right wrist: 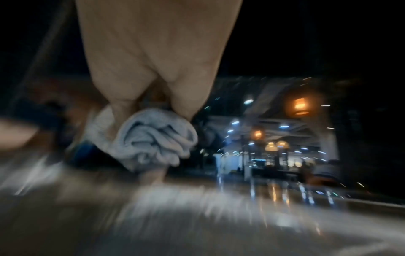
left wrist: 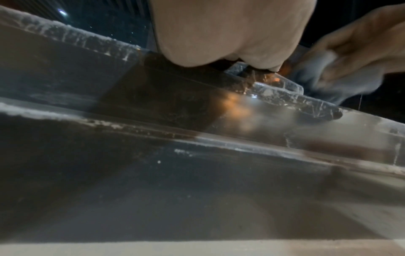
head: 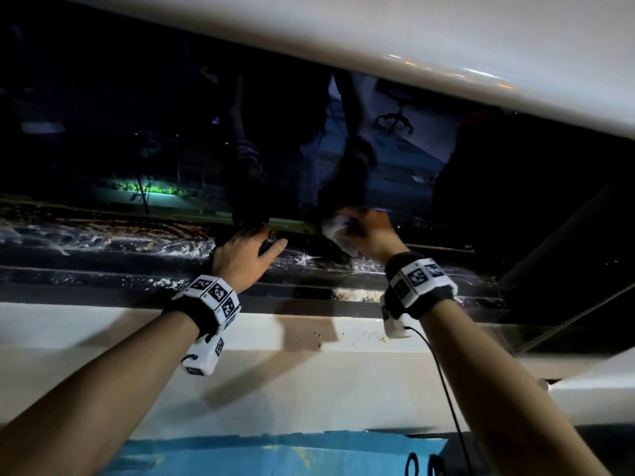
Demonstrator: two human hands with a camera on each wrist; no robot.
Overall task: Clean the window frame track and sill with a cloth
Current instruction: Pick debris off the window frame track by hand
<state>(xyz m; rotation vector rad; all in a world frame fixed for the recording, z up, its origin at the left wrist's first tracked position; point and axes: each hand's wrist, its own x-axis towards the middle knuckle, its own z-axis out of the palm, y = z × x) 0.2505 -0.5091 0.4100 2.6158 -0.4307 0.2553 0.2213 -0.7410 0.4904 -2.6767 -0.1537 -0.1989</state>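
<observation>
Seemingly right hand (head: 369, 231) around cloth (head: 335, 230)

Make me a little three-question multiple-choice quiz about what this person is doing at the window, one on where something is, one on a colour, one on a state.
1. Where is the cloth?
A. Lying on the white sill
B. Bunched in the right hand at the track
C. Draped over the left forearm

2. What colour is the sheet below the sill?
A. Blue
B. Red
C. Yellow

3. How does the window track left of the left hand look?
A. Spotless
B. Streaked with pale grime and specks
C. Covered with tape

Answers: 1 B, the fingers curl round the wad; 2 A, blue shows at the head view's bottom edge; 3 B, whitish streaks line the dark channel.
</observation>
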